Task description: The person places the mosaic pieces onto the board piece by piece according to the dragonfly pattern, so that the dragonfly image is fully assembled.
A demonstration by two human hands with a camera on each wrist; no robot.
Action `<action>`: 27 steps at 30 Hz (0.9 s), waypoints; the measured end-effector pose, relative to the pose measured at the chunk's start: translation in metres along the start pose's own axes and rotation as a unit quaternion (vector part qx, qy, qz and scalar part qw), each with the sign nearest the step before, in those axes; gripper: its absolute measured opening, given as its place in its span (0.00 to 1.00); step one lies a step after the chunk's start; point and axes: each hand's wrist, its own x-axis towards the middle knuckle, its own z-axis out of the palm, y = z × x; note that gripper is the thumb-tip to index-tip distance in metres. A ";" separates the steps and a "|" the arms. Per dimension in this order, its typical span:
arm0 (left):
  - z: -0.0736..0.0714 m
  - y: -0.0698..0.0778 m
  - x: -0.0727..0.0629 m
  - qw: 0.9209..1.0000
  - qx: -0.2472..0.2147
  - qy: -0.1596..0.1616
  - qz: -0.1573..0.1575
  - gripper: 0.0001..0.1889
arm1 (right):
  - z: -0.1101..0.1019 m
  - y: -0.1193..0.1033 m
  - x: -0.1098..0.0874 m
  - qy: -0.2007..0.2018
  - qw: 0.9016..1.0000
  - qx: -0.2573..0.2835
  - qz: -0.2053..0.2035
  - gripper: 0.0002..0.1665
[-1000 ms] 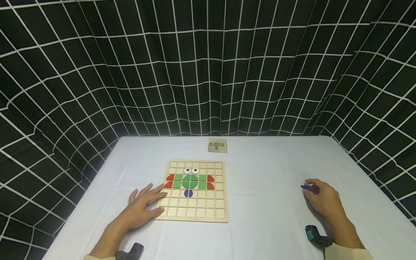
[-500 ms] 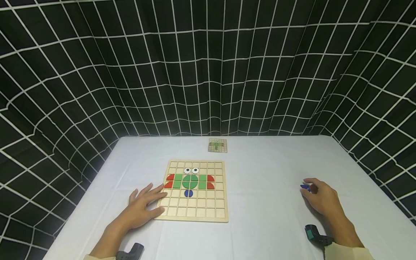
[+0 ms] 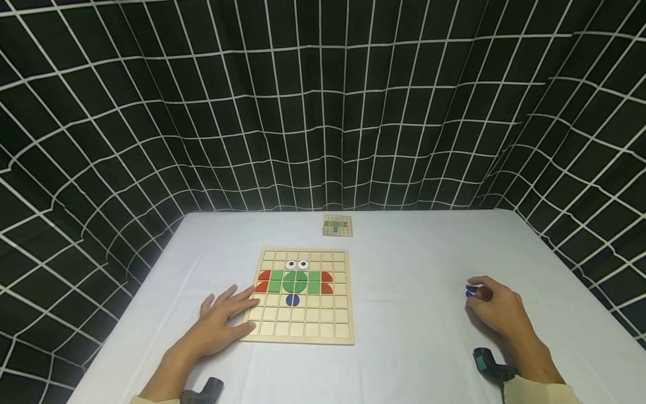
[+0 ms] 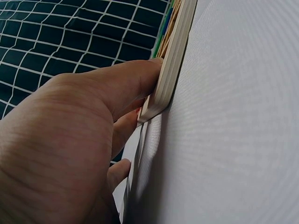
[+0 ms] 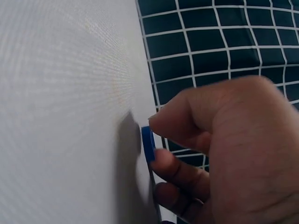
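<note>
My right hand (image 3: 499, 308) pinches a small blue piece (image 5: 148, 143) between thumb and a finger, just above the white cloth. In the head view, two blue bits (image 3: 470, 288) show at its fingertips; whether they are separate pieces I cannot tell. Fingers spread, my left hand (image 3: 217, 325) rests on the left edge of a square wooden grid board (image 3: 323, 331). On the board lie green pieces (image 3: 295, 282), red quarter-round pieces (image 3: 327, 277), two white eye discs (image 3: 296, 265) and a blue round shape (image 3: 292, 300) split by a grid line.
A small card (image 3: 337, 225) printed with a similar pattern lies behind the board. White cloth (image 3: 404, 269) covers the table. A black curtain with white grid lines (image 3: 323, 112) hangs around the back and sides. Each wrist wears a dark device (image 3: 489, 367).
My right hand has shifted slightly left, and the blue piece at its fingertips has risen a little, with a second blue bit showing below it. My left hand and the board stay still.
</note>
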 end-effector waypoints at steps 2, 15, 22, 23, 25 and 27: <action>0.000 0.000 0.000 1.000 -0.001 0.000 0.001 0.25 | -0.001 -0.002 -0.001 -0.004 1.000 -0.001 -0.014 0.22; -0.001 0.002 0.000 1.000 -0.006 -0.003 0.000 0.25 | -0.004 -0.001 0.000 -0.046 0.999 -0.011 -0.006 0.27; -0.001 0.001 0.001 1.000 -0.006 -0.001 0.003 0.25 | -0.005 0.000 0.001 -0.057 0.998 -0.016 0.017 0.27; -0.001 0.001 0.001 1.000 -0.006 -0.001 0.003 0.25 | -0.004 0.000 0.002 -0.057 0.998 -0.016 0.019 0.27; -0.001 0.001 0.001 1.000 -0.005 -0.002 0.001 0.25 | -0.004 0.000 0.002 -0.056 0.998 -0.016 0.022 0.27; -0.001 0.001 0.001 1.000 -0.003 -0.004 -0.002 0.25 | -0.004 0.000 0.002 -0.052 0.998 -0.012 0.025 0.26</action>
